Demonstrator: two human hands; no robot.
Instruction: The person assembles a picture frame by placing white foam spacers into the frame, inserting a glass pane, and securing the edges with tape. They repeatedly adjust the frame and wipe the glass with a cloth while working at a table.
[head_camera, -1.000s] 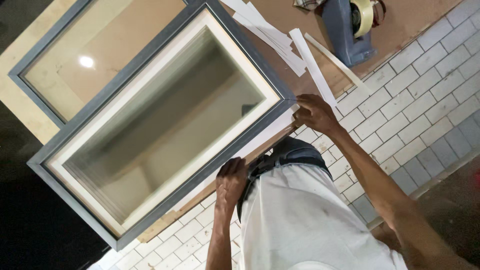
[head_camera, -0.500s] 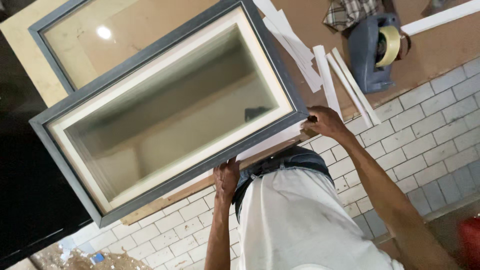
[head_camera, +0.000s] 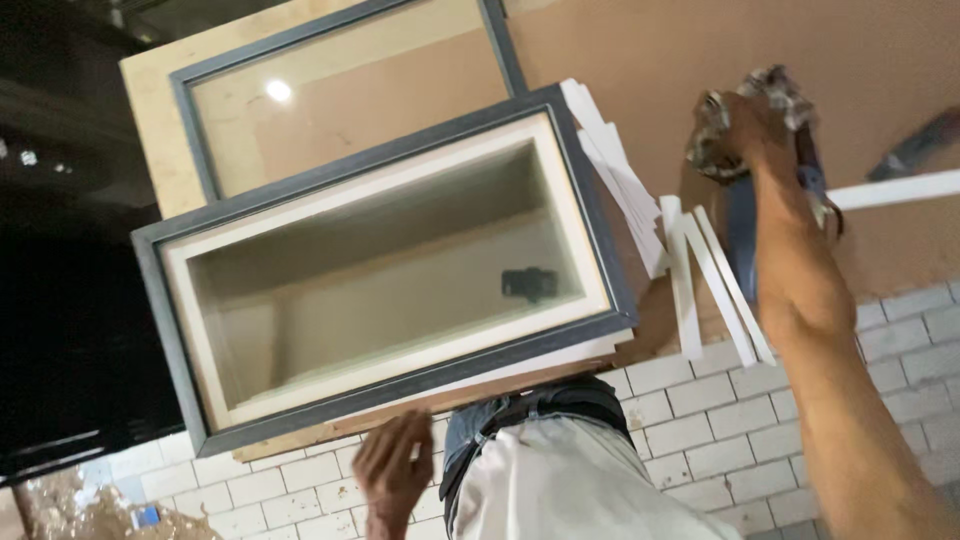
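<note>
The right hand (head_camera: 752, 125) reaches out across the brown board desk (head_camera: 620, 50) and closes on a crumpled grey-and-brown cloth (head_camera: 712, 120), the fingers wrapped over the bundle, so this hand is holding the cloth rather than standing open. Just under the wrist lies a blue tape dispenser (head_camera: 742, 235), partly hidden by the forearm; a good grip here takes the cloth alone and lifts it straight off, so the dispenser beneath is not dragged along. Beside the forearm, toward the body, several loose white flat strips (head_camera: 700, 290) lie fanned on the desk edge, and one long white strip (head_camera: 895, 190) runs away on the far side of the arm; the elbow should stay high enough not to sweep them off onto the white-tiled floor (head_camera: 700, 400) below. Further across from the right hand sits the grey-framed rectangular glass window unit with a white inner lining (head_camera: 390, 280), overhanging the near edge of the desk, and behind it a second grey-framed glass panel (head_camera: 350, 90) lies flat on a pale board. The left hand (head_camera: 392, 470) hangs empty below that overhanging frame, fingers loosely spread, near but not touching it as far as the view shows; it would do well to steady the frame's near rail while the other arm is stretched away.
</note>
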